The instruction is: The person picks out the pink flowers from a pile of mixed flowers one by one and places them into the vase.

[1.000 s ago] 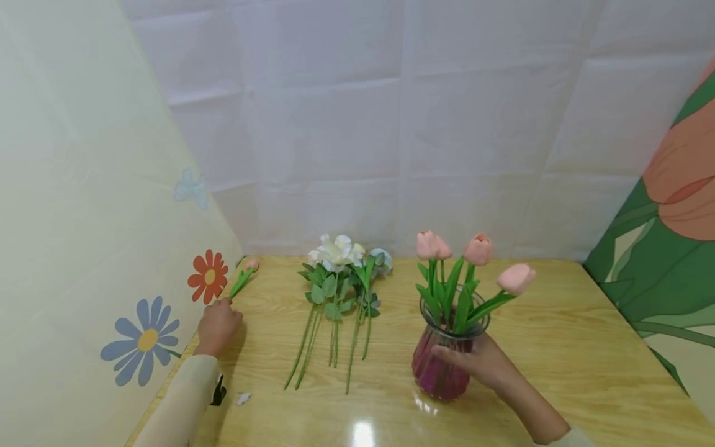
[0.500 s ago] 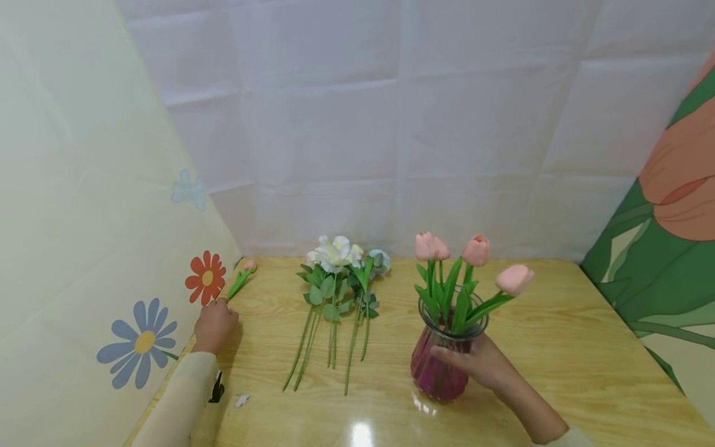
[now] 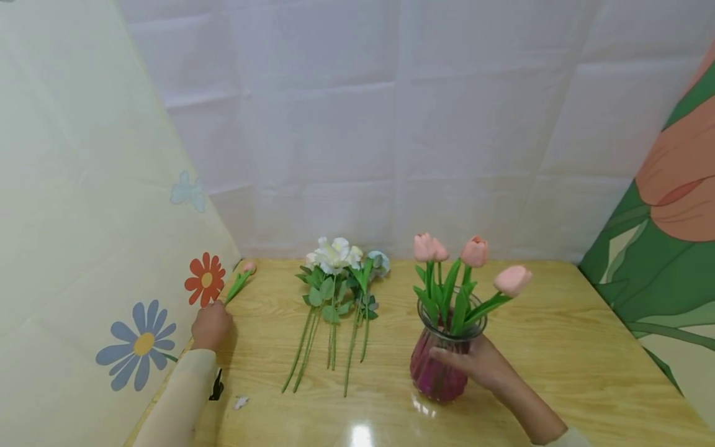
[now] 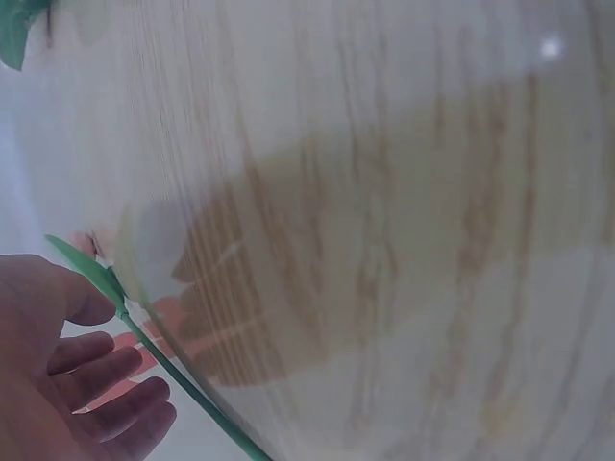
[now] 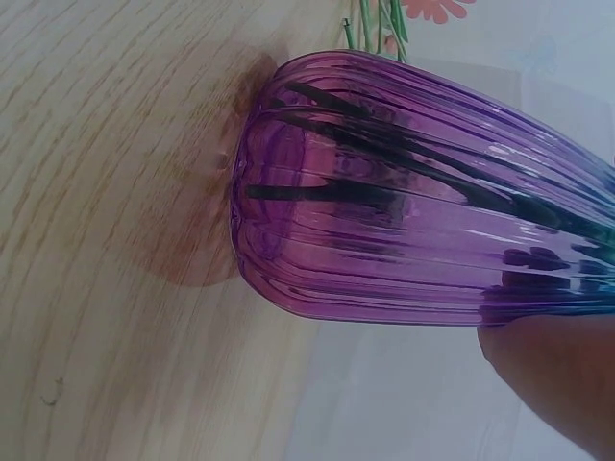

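Observation:
My left hand (image 3: 212, 326) is at the table's left edge, beside a single pink tulip (image 3: 238, 287) lying there. In the left wrist view, its thumb tip is at the green stem (image 4: 178, 375) just below a leaf; the four fingers are apart from the thumb, loosely bent, with the stem passing beyond their tips. My right hand (image 3: 483, 366) grips a purple ribbed glass vase (image 3: 436, 372) standing on the table. Its thumb lies across the front below the rim; the other fingers are hidden behind the glass. Several pink tulips (image 3: 475, 251) stand in the vase, their stems visible through it.
Several white and pale blue flowers (image 3: 335, 256) with long green stems (image 3: 304, 354) lie mid-table, between my hands. A small white scrap (image 3: 241, 403) lies near the left sleeve. A pale cloth (image 3: 324, 124) rises behind; printed floral panels (image 3: 143, 343) flank both sides.
My left hand has shifted slightly left and nearer me, while the lying tulip stays put. My right hand and the vase have not moved; the head view has drifted a little.

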Available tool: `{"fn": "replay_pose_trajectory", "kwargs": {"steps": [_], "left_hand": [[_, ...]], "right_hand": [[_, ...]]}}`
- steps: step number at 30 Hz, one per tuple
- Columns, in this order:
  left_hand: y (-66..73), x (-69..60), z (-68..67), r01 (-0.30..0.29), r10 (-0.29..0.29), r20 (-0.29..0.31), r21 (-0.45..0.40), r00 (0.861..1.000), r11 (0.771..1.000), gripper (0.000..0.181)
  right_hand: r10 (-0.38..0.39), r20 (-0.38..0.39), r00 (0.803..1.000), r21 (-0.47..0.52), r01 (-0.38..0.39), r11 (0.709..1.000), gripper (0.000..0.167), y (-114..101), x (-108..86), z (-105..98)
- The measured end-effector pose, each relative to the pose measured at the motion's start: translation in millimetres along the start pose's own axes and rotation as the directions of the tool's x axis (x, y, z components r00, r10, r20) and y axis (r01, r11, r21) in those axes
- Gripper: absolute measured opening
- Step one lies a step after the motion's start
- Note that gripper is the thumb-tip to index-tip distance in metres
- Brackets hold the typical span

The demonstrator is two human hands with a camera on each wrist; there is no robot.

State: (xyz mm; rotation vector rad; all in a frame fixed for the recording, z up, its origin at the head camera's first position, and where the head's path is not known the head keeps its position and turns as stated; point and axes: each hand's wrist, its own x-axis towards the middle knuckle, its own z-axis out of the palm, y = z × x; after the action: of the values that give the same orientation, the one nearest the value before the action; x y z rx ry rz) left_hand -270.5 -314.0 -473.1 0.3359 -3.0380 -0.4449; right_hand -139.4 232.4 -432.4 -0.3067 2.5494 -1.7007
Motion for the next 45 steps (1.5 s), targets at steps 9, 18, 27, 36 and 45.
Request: {"fn": "replay_pose_trajectory", "kwargs": {"steps": [9,18,27,36,45], "left_hand": [[-2.4,2.1,0.0,0.01,-0.011,0.019,0.019,1.0,1.0,0.03],[-0.5,0.4,1.5,0.019,-0.02,0.04,0.023,0.999,1.0,0.027],[-5.3,-1.8,5.7,-0.036,0.035,0.017,0.058,0.999,0.998,0.022],[-7.3,4.1,9.7,-0.028,0.028,-0.001,0.061,1.0,0.998,0.023],[-2.8,8.3,8.8,-0.041,0.042,-0.01,0.086,0.999,0.995,0.02]], "right_hand": [[-0.001,-0.001,1.0,0.009,0.001,1.0,0.087,1,-0.6,1],[-0.003,-0.013,1.0,0.009,0.004,1.0,0.085,2,-1.6,1],[-0.007,-0.01,1.0,0.0,0.007,1.0,0.084,1,-1.5,2],[0.004,-0.001,1.0,0.019,-0.004,1.0,0.086,1,-0.2,1],[0.006,-0.007,1.0,0.012,-0.006,1.0,0.087,1,0.6,1]]}}
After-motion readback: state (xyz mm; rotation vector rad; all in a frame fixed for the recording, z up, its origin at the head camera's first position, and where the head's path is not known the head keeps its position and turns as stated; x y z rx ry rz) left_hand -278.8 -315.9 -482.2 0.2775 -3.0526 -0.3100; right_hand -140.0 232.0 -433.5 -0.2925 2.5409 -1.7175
